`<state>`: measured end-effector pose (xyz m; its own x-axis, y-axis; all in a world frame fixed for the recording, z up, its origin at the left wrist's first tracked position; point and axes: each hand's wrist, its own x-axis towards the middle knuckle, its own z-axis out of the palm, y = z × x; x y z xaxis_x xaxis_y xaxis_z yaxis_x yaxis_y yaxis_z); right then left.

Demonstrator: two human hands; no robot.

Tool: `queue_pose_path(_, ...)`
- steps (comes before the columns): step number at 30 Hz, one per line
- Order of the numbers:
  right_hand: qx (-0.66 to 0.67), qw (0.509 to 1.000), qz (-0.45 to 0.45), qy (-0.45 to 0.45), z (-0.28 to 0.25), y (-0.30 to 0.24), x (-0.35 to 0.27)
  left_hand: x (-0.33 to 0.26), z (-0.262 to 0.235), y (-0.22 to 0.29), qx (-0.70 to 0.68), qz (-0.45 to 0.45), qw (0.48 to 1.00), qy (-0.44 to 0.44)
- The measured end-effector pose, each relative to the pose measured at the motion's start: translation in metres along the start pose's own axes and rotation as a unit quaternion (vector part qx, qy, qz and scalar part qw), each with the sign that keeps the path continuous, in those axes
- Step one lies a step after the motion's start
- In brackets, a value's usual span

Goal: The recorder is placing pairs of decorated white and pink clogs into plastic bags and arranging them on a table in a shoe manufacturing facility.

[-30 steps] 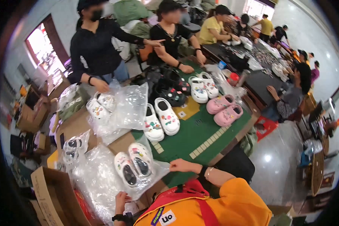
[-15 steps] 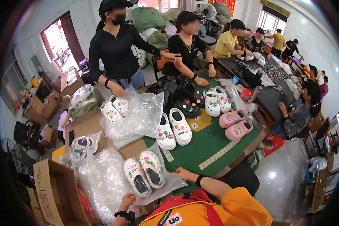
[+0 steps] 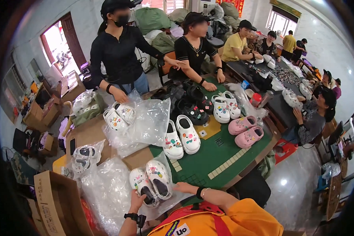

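A pair of white clogs [image 3: 156,173] with colourful charms and dark insides lies at the table's near edge, heels toward me. A clear plastic bag [image 3: 166,203] is around or under them; I cannot tell which. My left hand [image 3: 136,201] is closed at the heel of the left clog, thumb and fingers on either side. At the right clog's side, my right hand [image 3: 185,188] has its fingers pressed together on the bag's edge. Another white pair [image 3: 187,135] stands ahead on the green table mat [image 3: 200,169].
Pink clogs [image 3: 246,131], black clogs [image 3: 194,112] and more white clogs [image 3: 226,106] stand farther back. A bagged pair [image 3: 82,157] and clear bags [image 3: 106,185] lie left, beside an open carton [image 3: 53,200]. Across the table, a person's hand [image 3: 119,95] is by bagged white clogs [image 3: 120,116].
My left hand has moved up onto the left clog's heel. My right hand has shifted left, closer to the right clog. Across the table, the standing person's outstretched hand has lowered slightly.
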<state>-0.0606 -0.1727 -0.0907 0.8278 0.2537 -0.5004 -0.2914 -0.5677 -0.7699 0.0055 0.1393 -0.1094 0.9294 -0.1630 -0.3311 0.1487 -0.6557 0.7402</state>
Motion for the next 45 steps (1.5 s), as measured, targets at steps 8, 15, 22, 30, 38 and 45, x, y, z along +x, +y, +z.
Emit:
queue_pose_path(8, 0.019, 0.998, 0.045, 0.048, 0.023, 0.032, 0.019, -0.004, -0.005, 0.006, -0.063, -0.058, 0.996, -0.019)
queue_pose_path(15, 0.022, 0.998, 0.043, 0.035, 0.022, 0.032, 0.018, 0.002, 0.007, -0.002, 0.021, -0.004, 1.0, -0.01)
queue_pose_path(22, 0.004, 0.998, 0.045, 0.036, 0.021, 0.025, 0.016, 0.005, 0.008, -0.007, -0.154, -0.048, 0.986, -0.045)
queue_pose_path(30, -0.01, 0.999, 0.036, 0.039, 0.017, 0.024, 0.01, 0.009, 0.01, -0.007, -0.192, -0.042, 0.976, -0.091)
queue_pose_path(38, -0.001, 0.999, 0.039, 0.022, 0.017, 0.022, 0.011, 0.004, 0.005, 0.004, -0.193, -0.104, 0.972, -0.086)
queue_pose_path(45, 0.017, 0.997, 0.054, 0.049, 0.014, 0.027, 0.005, -0.002, -0.003, 0.042, -0.094, -0.16, 0.975, -0.126)
